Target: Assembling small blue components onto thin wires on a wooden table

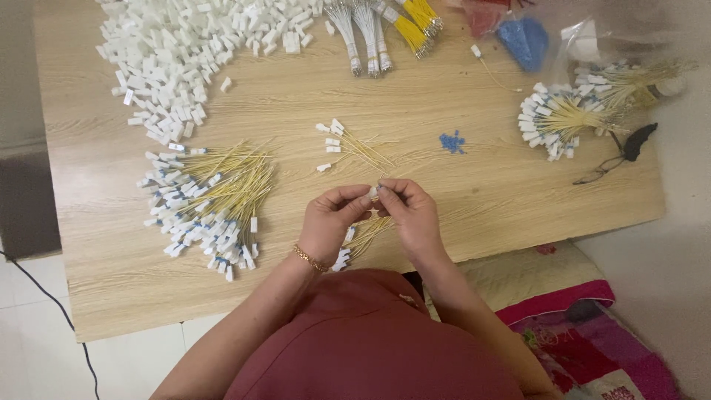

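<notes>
Yellow wires, white plug, fiddly stuff.
Both hands, left [331, 216] and right [409, 211], pinch one plug [373, 193] fingertip-tight; I'd guess it could slip off onto the table [474, 215].

Home piecework spot: low wood table [474, 215] w/ wire piles [215, 200], floor cushion [585, 326].

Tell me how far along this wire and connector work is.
Done, apparently: a pile of yellow wires with white connectors fitted at left, another bundle at right. In hand: the left hand and right hand pinch one white connector between fingertips. Left: a large heap of loose white connectors and bundled wires at the table's far edge.
</notes>
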